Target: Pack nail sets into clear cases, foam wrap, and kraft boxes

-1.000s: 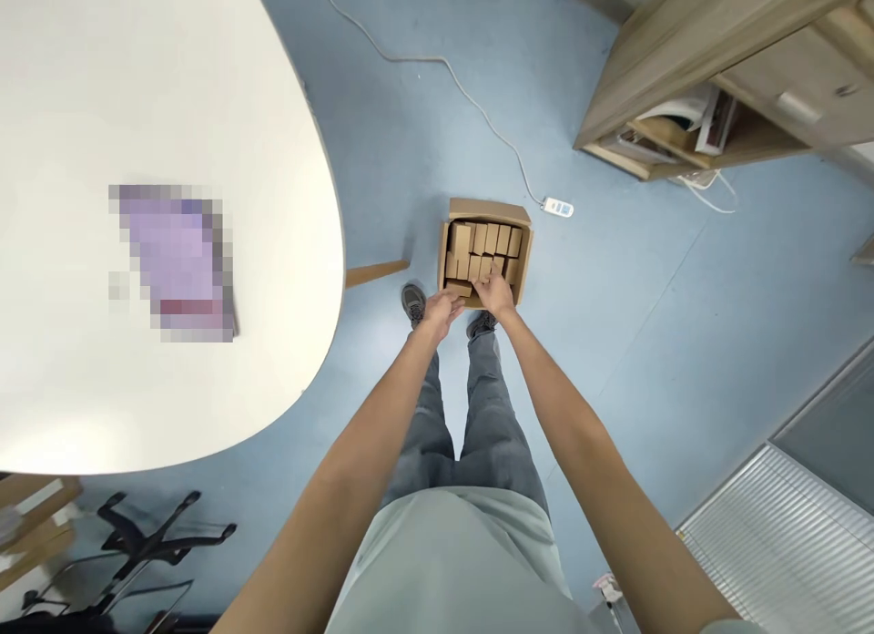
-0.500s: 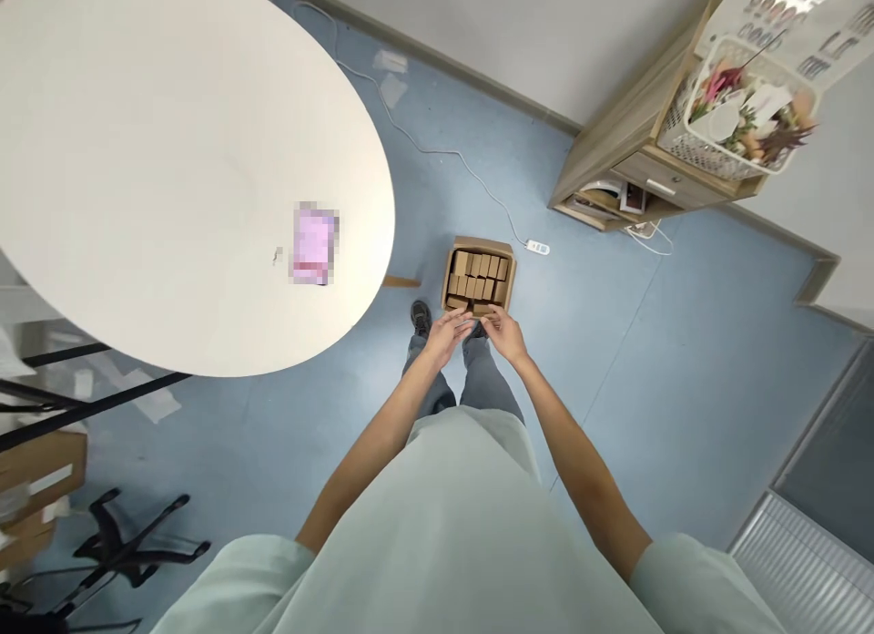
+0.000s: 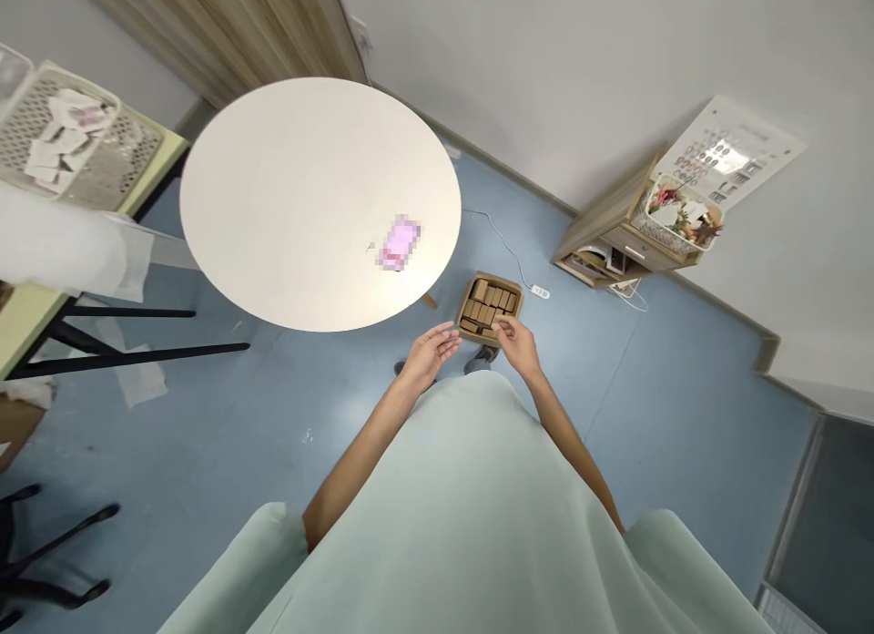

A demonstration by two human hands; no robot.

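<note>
An open cardboard box (image 3: 520, 308) stands on the floor in front of my feet, packed with several small brown cardboard boxes (image 3: 482, 291). My left hand (image 3: 427, 355) hovers by the near left corner of the large box, fingers stretched and slightly apart, with nothing plainly held. Above its near right side is my right hand (image 3: 517, 344), fingers loosely bent and hiding part of the rim and contents. I see nothing between those fingers. The two hands are apart from each other, and whether the right fingertips touch the box I cannot tell.
A round white table (image 3: 307, 197) with a blurred pink item (image 3: 400, 243) on it stands at left. A power strip (image 3: 539, 291) with a white cable lies right of the box. A wooden cabinet (image 3: 607, 224) carries a basket of flowers (image 3: 675, 217). Black chair legs (image 3: 61, 561) are at lower left.
My view has tilted up, showing more wall and the whole round table. Both hands have drawn apart, the left one away from the box's near edge. The box's contents look unchanged.
</note>
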